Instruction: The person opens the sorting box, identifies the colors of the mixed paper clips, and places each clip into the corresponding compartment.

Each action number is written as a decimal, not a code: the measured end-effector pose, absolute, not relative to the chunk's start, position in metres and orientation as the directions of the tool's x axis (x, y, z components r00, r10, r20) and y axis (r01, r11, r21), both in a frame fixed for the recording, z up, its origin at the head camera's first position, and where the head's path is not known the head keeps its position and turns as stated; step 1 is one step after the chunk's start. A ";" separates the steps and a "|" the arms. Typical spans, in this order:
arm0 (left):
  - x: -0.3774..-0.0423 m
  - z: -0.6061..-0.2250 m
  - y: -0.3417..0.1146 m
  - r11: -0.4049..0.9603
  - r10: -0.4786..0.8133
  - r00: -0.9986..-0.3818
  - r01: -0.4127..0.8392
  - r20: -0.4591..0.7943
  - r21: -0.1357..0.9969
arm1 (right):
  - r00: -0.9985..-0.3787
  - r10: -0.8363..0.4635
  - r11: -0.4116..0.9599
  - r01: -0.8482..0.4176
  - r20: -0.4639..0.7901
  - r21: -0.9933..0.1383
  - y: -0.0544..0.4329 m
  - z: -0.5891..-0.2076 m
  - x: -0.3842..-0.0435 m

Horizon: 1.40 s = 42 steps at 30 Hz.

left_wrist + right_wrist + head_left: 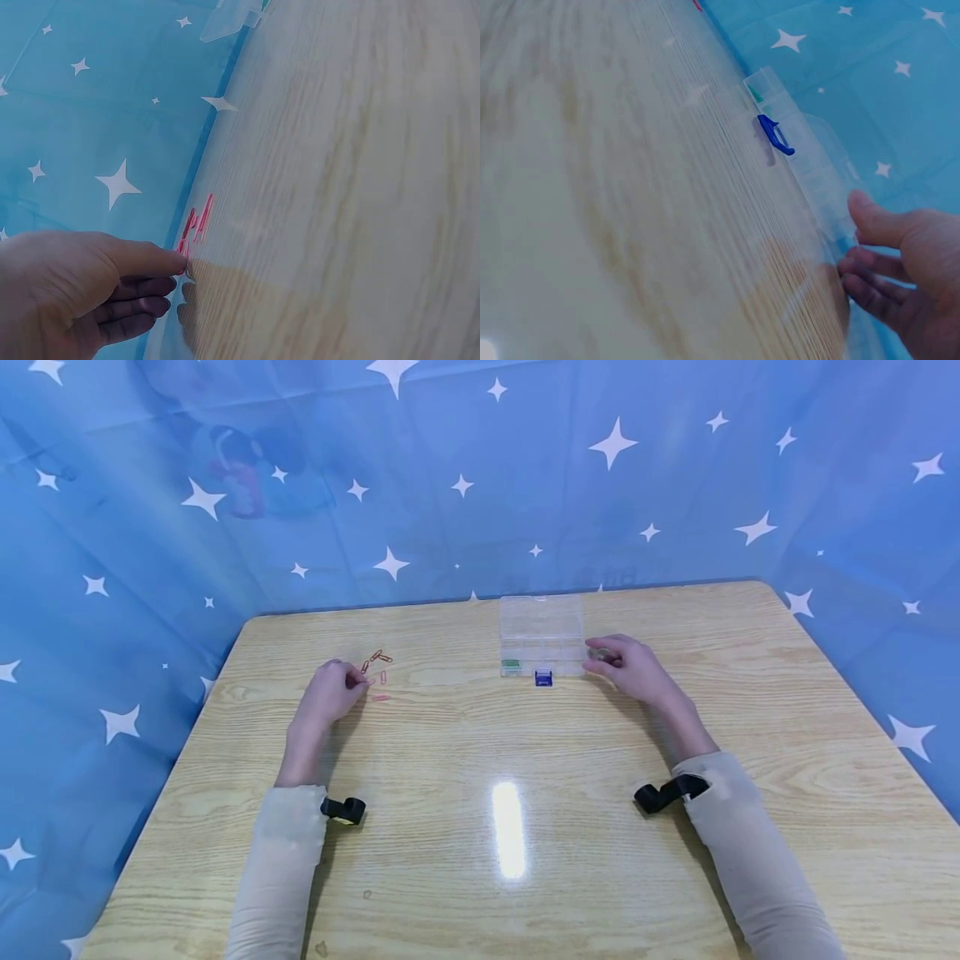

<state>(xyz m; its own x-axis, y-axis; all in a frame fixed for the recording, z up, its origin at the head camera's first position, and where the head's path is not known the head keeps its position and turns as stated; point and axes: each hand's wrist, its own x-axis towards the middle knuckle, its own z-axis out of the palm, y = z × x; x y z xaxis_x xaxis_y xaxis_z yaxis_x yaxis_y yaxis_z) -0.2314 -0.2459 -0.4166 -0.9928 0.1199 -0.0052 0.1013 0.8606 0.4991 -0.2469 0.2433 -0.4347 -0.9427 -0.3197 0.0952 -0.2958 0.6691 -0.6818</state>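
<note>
A slim pink paper clip [371,682] in a fingertip pinch

It's at the table's left [420,752], just near of the red paper clips [377,655]; my left hand [330,689] pinches one end; it should be light, springy, slick, hardly fragile, best held by its long side; its axis is too hidden to read; my right hand [628,666], thumb and fingers slightly parted, meets the clear compartment box's [542,627] right end; whether gripping, I cannot tell.

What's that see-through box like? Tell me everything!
The box looks like clear plastic, split into compartments, its lid apparently open behind it. It lies near the far edge of the table. Something green shows in its front-left corner, and a blue piece sticks out at its front. The right hand seems to touch its right end.
</note>
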 end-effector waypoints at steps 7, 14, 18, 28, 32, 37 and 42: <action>-0.231 -0.414 -0.245 0.832 0.120 -0.993 0.099 -0.003 0.546 | -0.944 -0.317 0.670 -0.292 0.093 -0.682 0.243 -0.433 -0.246; -0.230 -0.409 -0.233 0.797 0.146 -0.989 0.139 0.035 0.588 | -0.945 -0.315 0.666 -0.286 0.087 -0.689 0.243 -0.434 -0.246; -0.231 -0.407 -0.221 0.783 0.175 -0.983 0.177 0.062 0.596 | -0.945 -0.313 0.667 -0.286 0.090 -0.688 0.243 -0.434 -0.245; -0.237 -0.405 -0.193 0.754 0.216 -0.969 0.245 0.122 0.609 | -0.945 -0.314 0.664 -0.291 0.097 -0.689 0.242 -0.434 -0.245; -0.240 -0.404 -0.181 0.745 0.240 -0.961 0.272 0.135 0.609 | -0.944 -0.316 0.663 -0.294 0.099 -0.688 0.242 -0.435 -0.246; -0.243 -0.403 -0.165 0.730 0.259 -0.955 0.291 0.144 0.619 | -0.943 -0.317 0.661 -0.297 0.102 -0.689 0.242 -0.435 -0.246; -0.247 -0.402 -0.148 0.694 0.284 -0.948 0.308 0.146 0.650 | -0.943 -0.318 0.663 -0.298 0.103 -0.686 0.242 -0.436 -0.247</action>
<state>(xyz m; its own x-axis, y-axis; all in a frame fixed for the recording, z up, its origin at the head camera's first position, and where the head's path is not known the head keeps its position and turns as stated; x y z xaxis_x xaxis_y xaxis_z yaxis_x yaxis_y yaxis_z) -0.2470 -0.1484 -0.4023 -0.9476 0.2844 0.1457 0.3084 0.6944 0.6502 -0.2469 0.2423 -0.4356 -0.9426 -0.3176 0.1028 -0.2984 0.6634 -0.6862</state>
